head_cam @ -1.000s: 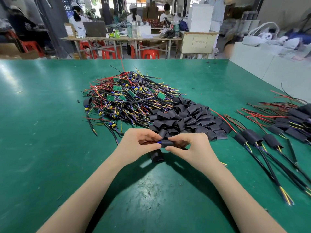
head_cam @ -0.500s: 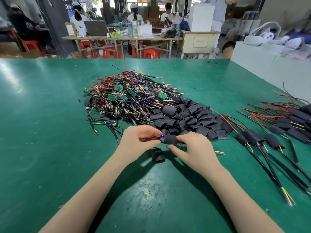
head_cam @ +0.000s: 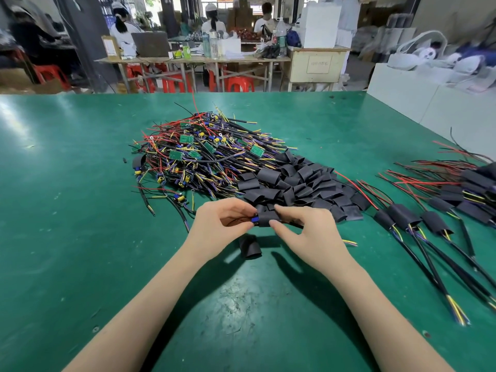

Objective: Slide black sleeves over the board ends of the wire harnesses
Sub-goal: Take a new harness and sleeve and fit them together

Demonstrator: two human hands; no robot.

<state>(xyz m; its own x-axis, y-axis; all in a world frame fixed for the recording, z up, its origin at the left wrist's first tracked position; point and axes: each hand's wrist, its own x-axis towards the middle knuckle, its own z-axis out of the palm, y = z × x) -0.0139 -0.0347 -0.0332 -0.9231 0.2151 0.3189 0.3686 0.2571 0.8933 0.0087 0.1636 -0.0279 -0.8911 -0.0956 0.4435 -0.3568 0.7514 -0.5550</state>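
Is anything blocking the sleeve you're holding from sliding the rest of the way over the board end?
Nothing visible blocks it. The right hand pinches the black sleeve, the left hand pinches the harness at its blue part, which pokes out of the sleeve's left mouth. The spare sleeve lies below on the table, apart.

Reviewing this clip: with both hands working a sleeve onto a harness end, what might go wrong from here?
1. A blue part still sticks out of the held sleeve; it may snag or stay uncovered.
2. The left hand and right hand pinch with fingertips only, so it may slip.
3. A loose sleeve lying just below could be knocked away.
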